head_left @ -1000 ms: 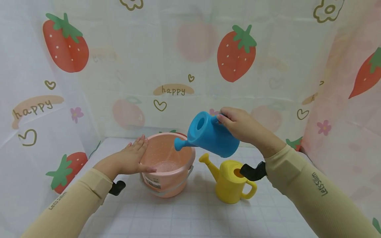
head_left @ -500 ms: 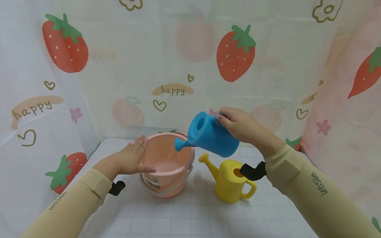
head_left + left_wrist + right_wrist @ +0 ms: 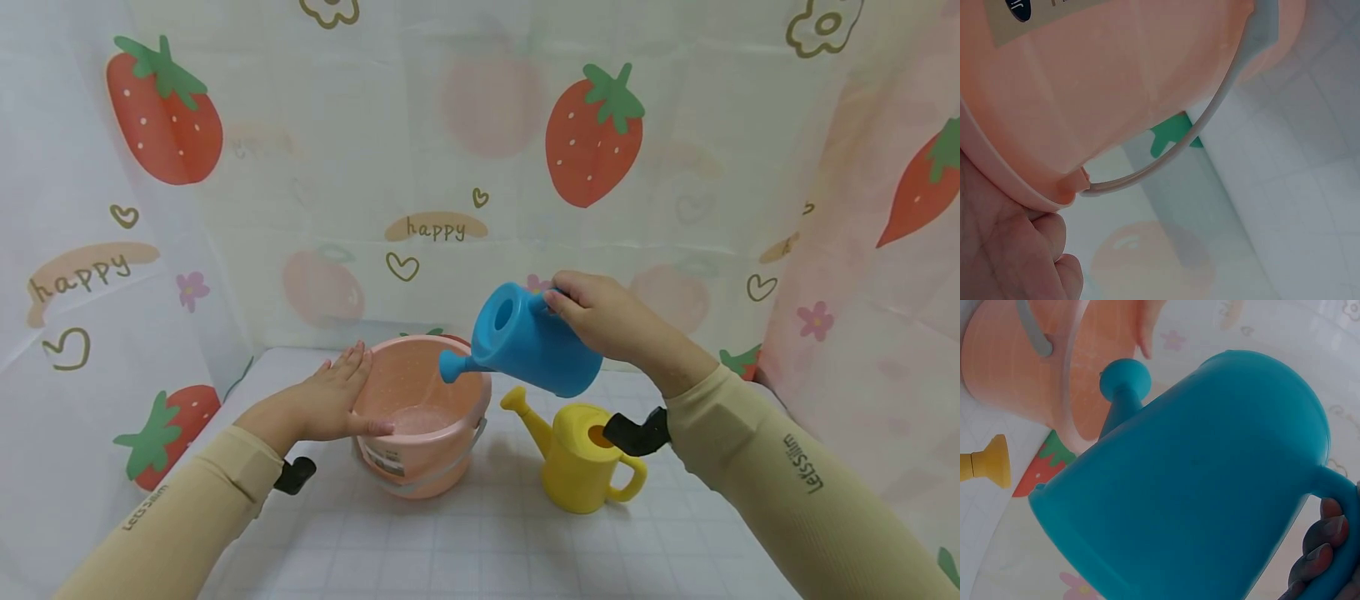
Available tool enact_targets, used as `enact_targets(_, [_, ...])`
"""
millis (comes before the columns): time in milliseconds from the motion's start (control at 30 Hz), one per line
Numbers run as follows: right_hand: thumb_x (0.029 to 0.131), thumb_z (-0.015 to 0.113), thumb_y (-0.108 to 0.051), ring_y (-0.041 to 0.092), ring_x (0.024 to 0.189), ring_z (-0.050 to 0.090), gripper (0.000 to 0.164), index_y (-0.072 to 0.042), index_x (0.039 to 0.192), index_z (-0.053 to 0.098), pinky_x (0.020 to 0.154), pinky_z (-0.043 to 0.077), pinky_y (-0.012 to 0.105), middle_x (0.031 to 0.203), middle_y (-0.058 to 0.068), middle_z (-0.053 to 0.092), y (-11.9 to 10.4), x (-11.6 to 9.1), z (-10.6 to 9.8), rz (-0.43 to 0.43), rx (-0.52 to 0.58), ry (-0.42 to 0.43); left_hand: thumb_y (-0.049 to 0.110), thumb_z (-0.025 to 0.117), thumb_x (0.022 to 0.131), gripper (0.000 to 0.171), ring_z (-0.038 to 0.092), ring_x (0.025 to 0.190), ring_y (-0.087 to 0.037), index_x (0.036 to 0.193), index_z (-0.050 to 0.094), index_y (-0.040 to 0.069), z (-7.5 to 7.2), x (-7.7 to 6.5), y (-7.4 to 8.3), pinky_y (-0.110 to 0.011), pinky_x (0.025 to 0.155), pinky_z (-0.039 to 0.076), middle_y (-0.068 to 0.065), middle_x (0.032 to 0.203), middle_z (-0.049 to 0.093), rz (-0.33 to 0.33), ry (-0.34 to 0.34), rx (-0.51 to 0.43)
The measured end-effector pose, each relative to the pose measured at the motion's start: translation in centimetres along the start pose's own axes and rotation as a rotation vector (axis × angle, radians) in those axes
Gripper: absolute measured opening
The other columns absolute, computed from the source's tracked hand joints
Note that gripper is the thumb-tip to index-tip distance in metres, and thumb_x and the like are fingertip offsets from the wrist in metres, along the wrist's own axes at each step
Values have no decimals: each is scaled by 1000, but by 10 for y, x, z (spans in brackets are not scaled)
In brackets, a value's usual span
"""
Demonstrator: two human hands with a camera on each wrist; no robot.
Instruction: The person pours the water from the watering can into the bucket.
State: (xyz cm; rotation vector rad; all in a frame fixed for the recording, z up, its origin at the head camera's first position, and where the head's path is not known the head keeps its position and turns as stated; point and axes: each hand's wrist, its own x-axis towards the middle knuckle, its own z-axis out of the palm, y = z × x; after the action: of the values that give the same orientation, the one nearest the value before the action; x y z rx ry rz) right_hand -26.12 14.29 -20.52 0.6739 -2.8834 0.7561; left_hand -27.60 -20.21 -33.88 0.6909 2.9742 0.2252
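In the head view my left hand (image 3: 322,402) rests on the left rim of a pink bucket (image 3: 427,462), fingers straight and thumb over the near edge. The left wrist view shows the palm (image 3: 997,244) against the rim. My right hand (image 3: 607,315) grips the handle of a blue watering can (image 3: 543,350), held up and tilted left. The spout's round head (image 3: 452,365) hangs over the bucket's opening. Inside, the bottom looks wet and glossy. In the right wrist view, fingers (image 3: 1322,544) curl round the handle (image 3: 1338,550).
A yellow watering can (image 3: 577,471) stands on the white checked table (image 3: 480,550), right of the bucket and below the blue one, spout pointing left. The bucket's grey handle (image 3: 442,473) hangs down its near side. A strawberry-print curtain (image 3: 337,167) encloses the back and sides.
Both hands, the blue watering can and the bucket stay almost exactly in place. A faint streak below the spout's head in the earliest frame is now hardly visible.
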Motion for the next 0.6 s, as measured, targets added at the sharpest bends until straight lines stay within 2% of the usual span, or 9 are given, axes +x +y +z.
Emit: enact_targets(600, [97,42,-34,28,91,57,27,-10,98,54,86,47,49,95,7,60,0,0,1,-12,0,-6,78,45,72,119,0,138,-39,143,5,-9,1,0,-1,-55,108,7,-25,150,-4,7,-1,-8])
